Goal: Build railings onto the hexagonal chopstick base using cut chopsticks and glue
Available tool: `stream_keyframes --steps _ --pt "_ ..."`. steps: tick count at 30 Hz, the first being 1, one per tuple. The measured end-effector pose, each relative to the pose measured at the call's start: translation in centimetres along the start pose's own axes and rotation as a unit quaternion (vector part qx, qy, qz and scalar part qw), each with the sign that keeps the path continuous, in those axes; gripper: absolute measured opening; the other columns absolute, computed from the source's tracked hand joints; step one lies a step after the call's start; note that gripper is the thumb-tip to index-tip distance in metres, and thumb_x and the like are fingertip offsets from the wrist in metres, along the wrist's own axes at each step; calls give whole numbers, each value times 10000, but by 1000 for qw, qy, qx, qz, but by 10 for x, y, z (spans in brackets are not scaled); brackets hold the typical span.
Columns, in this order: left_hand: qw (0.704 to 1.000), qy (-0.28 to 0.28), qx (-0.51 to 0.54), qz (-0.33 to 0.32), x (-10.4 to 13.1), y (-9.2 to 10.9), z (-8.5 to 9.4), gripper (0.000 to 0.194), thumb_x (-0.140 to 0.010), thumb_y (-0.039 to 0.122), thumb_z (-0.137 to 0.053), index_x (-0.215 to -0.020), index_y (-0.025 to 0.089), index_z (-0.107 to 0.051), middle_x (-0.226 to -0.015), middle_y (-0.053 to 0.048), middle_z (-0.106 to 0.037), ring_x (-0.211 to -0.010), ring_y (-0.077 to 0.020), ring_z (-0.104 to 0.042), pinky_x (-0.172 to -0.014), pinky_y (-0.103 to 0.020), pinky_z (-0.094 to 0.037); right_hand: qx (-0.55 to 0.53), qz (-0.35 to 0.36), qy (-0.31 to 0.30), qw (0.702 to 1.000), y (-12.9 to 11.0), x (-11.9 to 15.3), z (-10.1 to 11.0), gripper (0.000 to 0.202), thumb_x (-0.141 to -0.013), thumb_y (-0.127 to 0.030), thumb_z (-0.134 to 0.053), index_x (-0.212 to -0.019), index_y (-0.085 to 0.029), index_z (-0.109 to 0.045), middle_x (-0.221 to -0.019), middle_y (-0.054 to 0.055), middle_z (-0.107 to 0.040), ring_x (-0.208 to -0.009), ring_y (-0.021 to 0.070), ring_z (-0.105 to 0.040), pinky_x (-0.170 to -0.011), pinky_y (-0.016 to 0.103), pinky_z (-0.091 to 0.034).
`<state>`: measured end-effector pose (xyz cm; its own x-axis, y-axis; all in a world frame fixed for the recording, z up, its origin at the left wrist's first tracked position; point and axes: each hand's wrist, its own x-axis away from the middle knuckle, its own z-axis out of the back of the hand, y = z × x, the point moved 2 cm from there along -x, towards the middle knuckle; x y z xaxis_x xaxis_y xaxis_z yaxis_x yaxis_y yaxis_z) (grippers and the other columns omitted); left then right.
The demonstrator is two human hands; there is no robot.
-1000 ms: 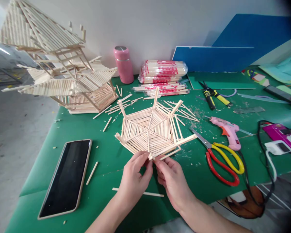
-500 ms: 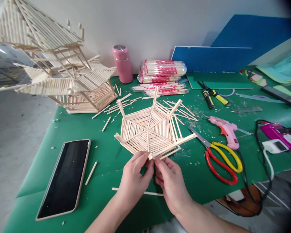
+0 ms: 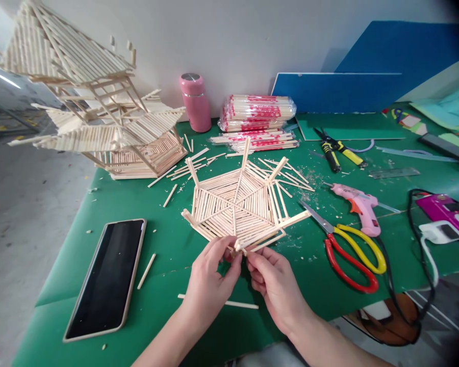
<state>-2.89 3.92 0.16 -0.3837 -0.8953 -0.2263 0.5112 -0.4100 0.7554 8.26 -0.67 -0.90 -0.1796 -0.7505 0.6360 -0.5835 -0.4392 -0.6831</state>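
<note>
A hexagonal wooden-stick base (image 3: 214,204) lies on the green table, with short posts rising from its corners. My left hand (image 3: 214,270) is closed at the near corner, thumb and fingers pinching the base by the foot of its post. Just right of that corner, my right hand (image 3: 273,280) pinches the near end of a thin wooden stick (image 3: 268,241) along the front edge. My fingertips partly hide the joint. A loose stick (image 3: 240,305) lies on the table beneath my hands.
Scissors (image 3: 344,250) and a pink glue gun (image 3: 357,204) lie to the right, beside cabled devices. A phone (image 3: 105,280) is at left. A stick pagoda model (image 3: 110,132), a pink flask (image 3: 196,104), packed sticks (image 3: 258,112) and pliers (image 3: 338,150) stand or lie behind.
The view has shifted slightly, so most things sit a little further right. My left fingers have loosened slightly and the right fingertips have moved a little off the corner post. The base stays put.
</note>
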Motion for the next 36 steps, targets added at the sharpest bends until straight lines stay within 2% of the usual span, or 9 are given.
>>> stream_keyframes --steps 5,14,29,36 --pt "999 -24 29 3 -3 2 -1 81 -774 128 -509 -801 163 -577 -771 -40 -607 -685 -134 -582 -616 -228 -479 21 16 5 1000 1 -1 1 215 -670 -288 -610 -565 -164 -470 -515 -65 -413 -420 33 -260 -417 215 -154" --pt "998 -39 49 12 -4 -1 -1 79 -797 133 -506 -794 164 -578 -792 -41 -613 -732 -140 -591 -655 -227 -470 18 33 -4 999 4 -3 2 209 -675 -299 -619 -584 -159 -493 -528 -60 -426 -436 40 -278 -423 209 -182" --pt "998 -43 51 -2 -4 1 -1 87 -793 107 -512 -777 140 -590 -789 -50 -607 -739 -130 -585 -686 -211 -464 22 57 -13 998 6 -2 2 275 -689 -379 -642 -626 -154 -496 -537 -68 -402 -458 41 -270 -425 199 -187" --pt "999 -19 37 -21 -5 3 -1 85 -776 94 -523 -775 142 -592 -779 -47 -624 -730 -127 -600 -674 -195 -473 22 78 -5 997 7 -2 -1 285 -681 -408 -651 -636 -162 -516 -520 -77 -360 -460 45 -241 -412 207 -160"
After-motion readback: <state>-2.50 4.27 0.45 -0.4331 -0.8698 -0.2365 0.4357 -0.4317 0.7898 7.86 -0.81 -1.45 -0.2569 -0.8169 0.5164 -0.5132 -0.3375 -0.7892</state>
